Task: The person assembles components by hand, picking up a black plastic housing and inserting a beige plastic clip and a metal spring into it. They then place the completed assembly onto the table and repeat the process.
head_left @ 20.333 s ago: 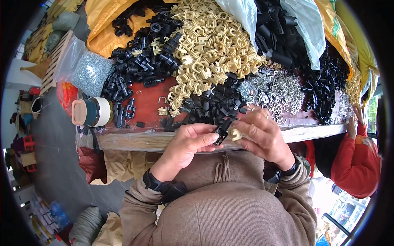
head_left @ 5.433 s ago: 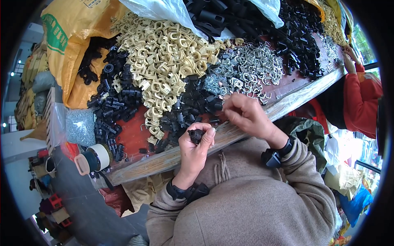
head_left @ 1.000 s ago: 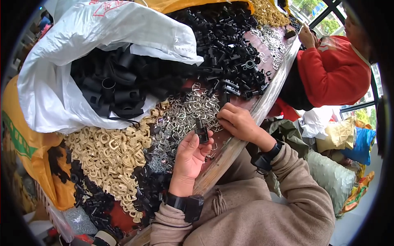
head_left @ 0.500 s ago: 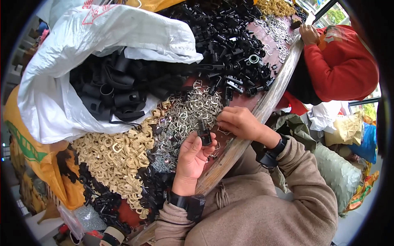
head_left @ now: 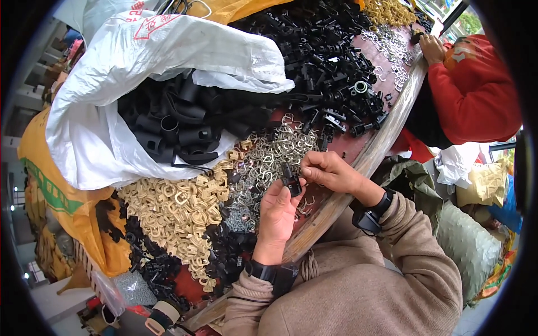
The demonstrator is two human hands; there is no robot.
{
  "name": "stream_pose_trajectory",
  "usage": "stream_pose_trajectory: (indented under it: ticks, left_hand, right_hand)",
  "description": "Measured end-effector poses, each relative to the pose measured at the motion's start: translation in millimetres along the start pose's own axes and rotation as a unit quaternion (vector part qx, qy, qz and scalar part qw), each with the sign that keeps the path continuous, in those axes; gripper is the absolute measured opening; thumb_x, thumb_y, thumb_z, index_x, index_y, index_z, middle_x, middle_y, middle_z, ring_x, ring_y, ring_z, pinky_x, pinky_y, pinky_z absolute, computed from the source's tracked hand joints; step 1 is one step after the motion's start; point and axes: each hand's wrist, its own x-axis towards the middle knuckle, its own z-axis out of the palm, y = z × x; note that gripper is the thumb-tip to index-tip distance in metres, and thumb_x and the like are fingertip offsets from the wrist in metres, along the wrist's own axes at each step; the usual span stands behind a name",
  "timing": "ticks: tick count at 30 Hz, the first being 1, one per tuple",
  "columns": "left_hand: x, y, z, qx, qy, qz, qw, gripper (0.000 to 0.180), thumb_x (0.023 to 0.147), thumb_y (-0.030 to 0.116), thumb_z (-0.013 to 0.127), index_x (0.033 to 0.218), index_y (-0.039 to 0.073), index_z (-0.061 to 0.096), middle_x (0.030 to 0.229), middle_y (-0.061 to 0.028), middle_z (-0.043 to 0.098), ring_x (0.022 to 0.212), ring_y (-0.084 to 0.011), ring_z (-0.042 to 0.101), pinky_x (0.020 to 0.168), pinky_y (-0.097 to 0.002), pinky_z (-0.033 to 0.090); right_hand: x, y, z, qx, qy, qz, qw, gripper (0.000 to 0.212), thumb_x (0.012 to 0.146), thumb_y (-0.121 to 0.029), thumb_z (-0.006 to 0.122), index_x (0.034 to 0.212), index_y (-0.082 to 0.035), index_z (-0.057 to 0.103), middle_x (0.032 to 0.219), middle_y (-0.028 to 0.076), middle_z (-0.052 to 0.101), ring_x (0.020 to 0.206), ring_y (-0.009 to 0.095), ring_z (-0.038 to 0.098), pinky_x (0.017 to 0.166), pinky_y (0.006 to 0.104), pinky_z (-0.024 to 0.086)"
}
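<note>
My left hand (head_left: 278, 215) is closed on a small black plastic part (head_left: 291, 178), held between thumb and fingers with a narrow stem pointing up. Beside it, my right hand (head_left: 334, 176) is pinched, its fingertips touching or almost touching the part's right side. Whatever those fingertips hold, if anything, is hidden. Just beyond both hands lies a heap of bent silver metal clips (head_left: 274, 151). To the left spreads a pile of beige plastic buckles (head_left: 174, 201).
A white woven sack (head_left: 106, 73) lies with its mouth toward me, full of black tubular parts (head_left: 193, 134). Black plastic pieces (head_left: 330, 61) are heaped at the back. A wooden rail (head_left: 386, 134) edges the red table. At the far right sits a person in a red top (head_left: 471, 95).
My right hand has come left, up against the black part in my left hand. The whole view has shifted slightly, so the scene sits farther right.
</note>
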Motion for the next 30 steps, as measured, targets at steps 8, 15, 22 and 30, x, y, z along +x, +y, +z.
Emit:
stream_pose_trajectory:
  ticks: [8, 15, 22, 30]
  left_hand:
    - [2, 3, -3, 0.012, 0.004, 0.014, 1.000, 0.022, 0.082, 0.013, 0.054, 0.101, 0.003, 0.053, 0.099, -0.0106, 0.058, 0.096, -0.0209, 0.054, 0.088, -0.0361, 0.042]
    - [4, 1, -2, -0.005, 0.001, 0.011, 1.000, 0.026, 0.080, 0.013, 0.056, 0.102, 0.000, 0.050, 0.100, -0.0117, 0.056, 0.095, -0.0206, 0.054, 0.087, -0.0332, 0.042]
    - [2, 2, -7, -0.015, -0.007, 0.002, 1.000, 0.032, 0.079, 0.015, 0.058, 0.104, -0.002, 0.049, 0.099, -0.0128, 0.056, 0.093, -0.0210, 0.054, 0.082, -0.0317, 0.045]
    - [2, 2, -6, -0.023, -0.011, -0.040, 0.999, 0.036, 0.078, 0.019, 0.060, 0.105, -0.002, 0.048, 0.098, -0.0137, 0.056, 0.091, -0.0220, 0.055, 0.078, -0.0295, 0.048]
  right_hand:
    - [5, 3, -3, 0.005, -0.032, -0.008, 0.999, 0.022, 0.088, -0.021, 0.045, 0.077, -0.003, 0.046, 0.065, -0.002, 0.046, 0.057, 0.005, 0.039, 0.049, 0.0205, 0.033]
    - [4, 0, -4, -0.043, -0.047, -0.062, 0.996, 0.021, 0.088, -0.021, 0.046, 0.079, -0.002, 0.047, 0.069, 0.001, 0.050, 0.062, 0.009, 0.044, 0.056, 0.0239, 0.038]
    - [4, 2, -4, 0.015, -0.037, -0.068, 0.997, 0.016, 0.086, -0.017, 0.048, 0.083, -0.002, 0.049, 0.075, 0.004, 0.054, 0.070, 0.012, 0.050, 0.064, 0.0263, 0.041]
    - [5, -6, -7, 0.029, -0.094, -0.070, 0.993, 0.016, 0.086, -0.017, 0.048, 0.083, 0.000, 0.049, 0.076, 0.004, 0.053, 0.072, 0.011, 0.050, 0.066, 0.0260, 0.041]
